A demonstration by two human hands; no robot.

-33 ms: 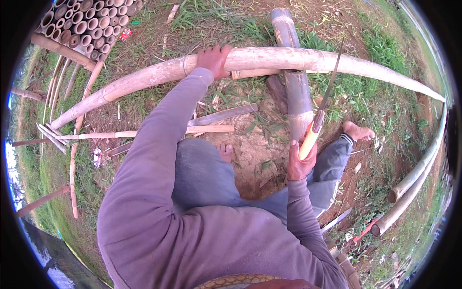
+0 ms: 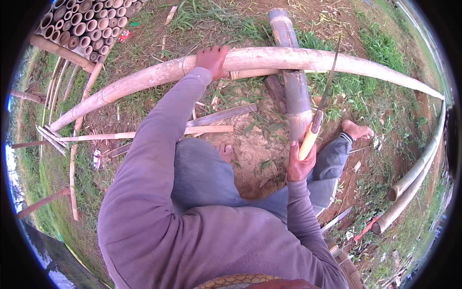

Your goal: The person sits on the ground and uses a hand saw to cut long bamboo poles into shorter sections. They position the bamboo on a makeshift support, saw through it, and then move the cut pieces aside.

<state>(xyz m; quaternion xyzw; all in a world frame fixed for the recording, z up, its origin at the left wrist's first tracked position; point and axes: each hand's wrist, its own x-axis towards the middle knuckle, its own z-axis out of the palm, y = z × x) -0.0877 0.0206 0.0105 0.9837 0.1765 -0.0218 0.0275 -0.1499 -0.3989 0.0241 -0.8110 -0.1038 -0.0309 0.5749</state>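
Observation:
A long pale bamboo pole runs across in front of me, resting over a dark, thicker bamboo piece that lies lengthwise beneath it. My left hand is wrapped over the top of the pale pole, left of that crossing. In my right hand is a handsaw with a yellow-orange handle, fingers closed round the grip. Its narrow blade slants up and away and overlaps the pole right of the crossing. Whether the teeth touch the pole I cannot tell.
Stacked cut bamboo tubes fill a wooden frame at the far left. Split bamboo strips lie before my knees. Two bamboo poles rest at the right. Near my right side, a loose blade lies on the ground beside a red object.

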